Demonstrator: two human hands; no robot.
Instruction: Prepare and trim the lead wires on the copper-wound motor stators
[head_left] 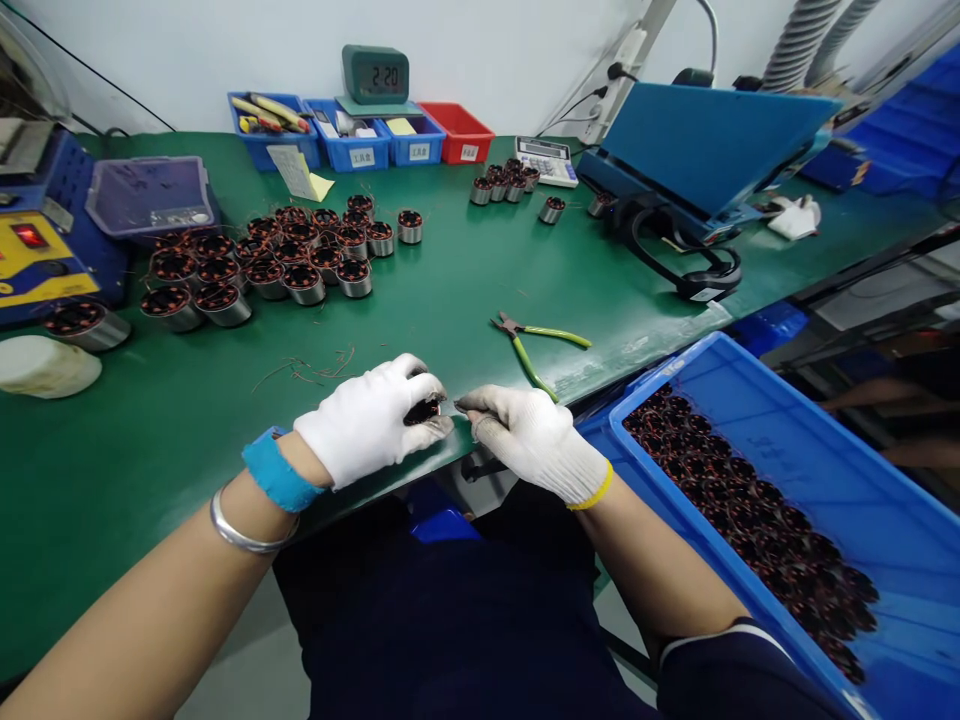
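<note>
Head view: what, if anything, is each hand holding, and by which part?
The left hand holds a wound core around its outer side. The right hand is pinched beside it; whether it holds anything cannot be told.

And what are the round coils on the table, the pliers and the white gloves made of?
Round coils: silvery, shiny sides suggest metal; the brownish-orange wire looks like copper.
Pliers: dull dark head, likely steel; smooth green grips, maybe plastic or rubber.
White gloves: soft, matte and fabric-like, probably knitted cotton or similar.
</note>
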